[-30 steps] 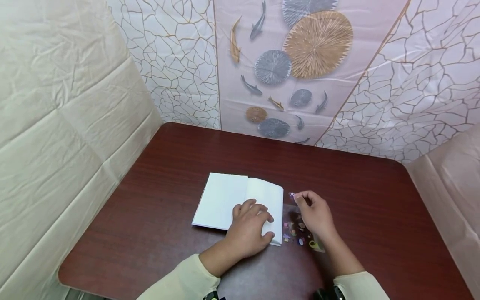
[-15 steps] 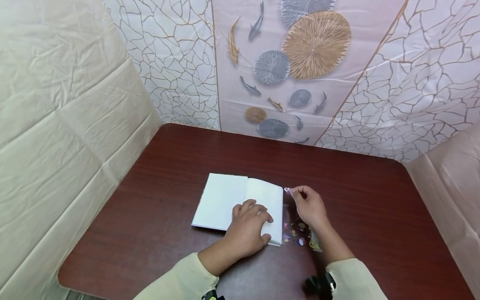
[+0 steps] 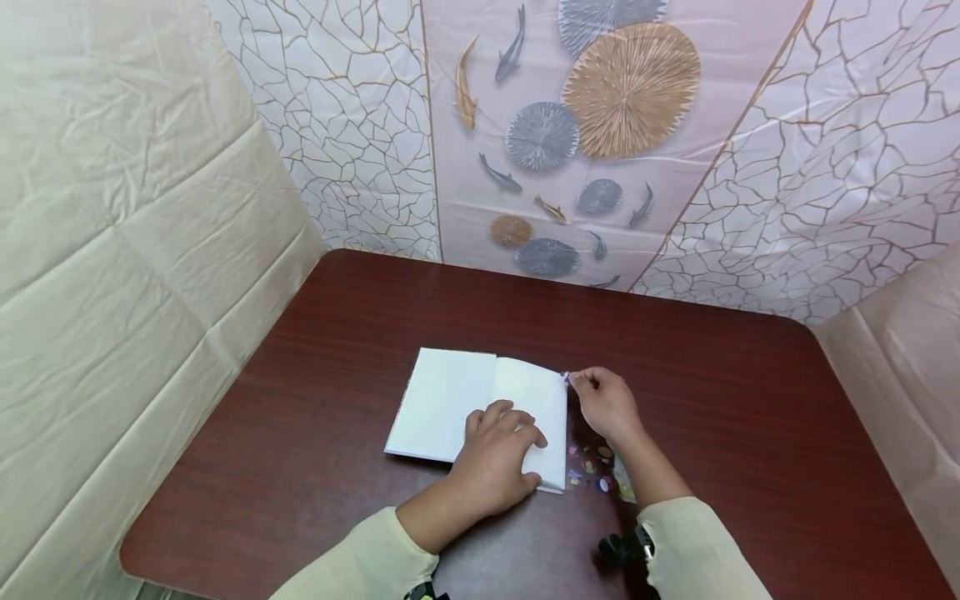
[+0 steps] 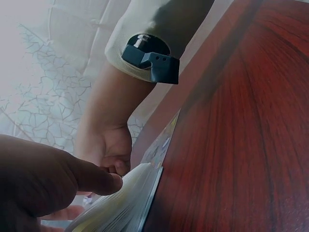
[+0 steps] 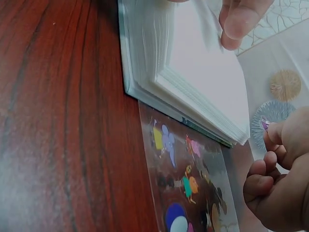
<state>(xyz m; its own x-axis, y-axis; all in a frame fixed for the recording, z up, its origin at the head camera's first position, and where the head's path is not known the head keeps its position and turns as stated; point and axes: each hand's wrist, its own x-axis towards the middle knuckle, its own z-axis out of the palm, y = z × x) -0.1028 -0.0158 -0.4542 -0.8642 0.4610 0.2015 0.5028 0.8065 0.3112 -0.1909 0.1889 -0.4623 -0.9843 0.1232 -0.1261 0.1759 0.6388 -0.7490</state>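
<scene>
A notebook [image 3: 444, 398] lies open on the table, with blank white pages showing. My left hand [image 3: 497, 457] rests on its right page, fingers spread. In the left wrist view that thumb [image 4: 104, 181] lies along the page edges. My right hand [image 3: 609, 407] pinches a small purple-and-white sticker [image 5: 264, 124] between thumb and forefinger, level with the page's far right corner in the head view. Beside the notebook's right edge lies a clear sticker sheet [image 5: 159, 180] with several colourful cartoon figures, among them an elephant [image 5: 167, 142]. My right forearm partly covers the sheet in the head view.
The dark red-brown wooden table [image 3: 315, 392] spreads out around the notebook. Patterned cloth [image 3: 360, 133] hangs behind it, and pale cloth [image 3: 135, 250] hangs at the left side. A black wrist camera mount [image 3: 617, 548] sticks out from my right sleeve.
My right hand has moved left and away from me with the sticker, from over the sheet to the page's far right corner. My left hand and the notebook have stayed put.
</scene>
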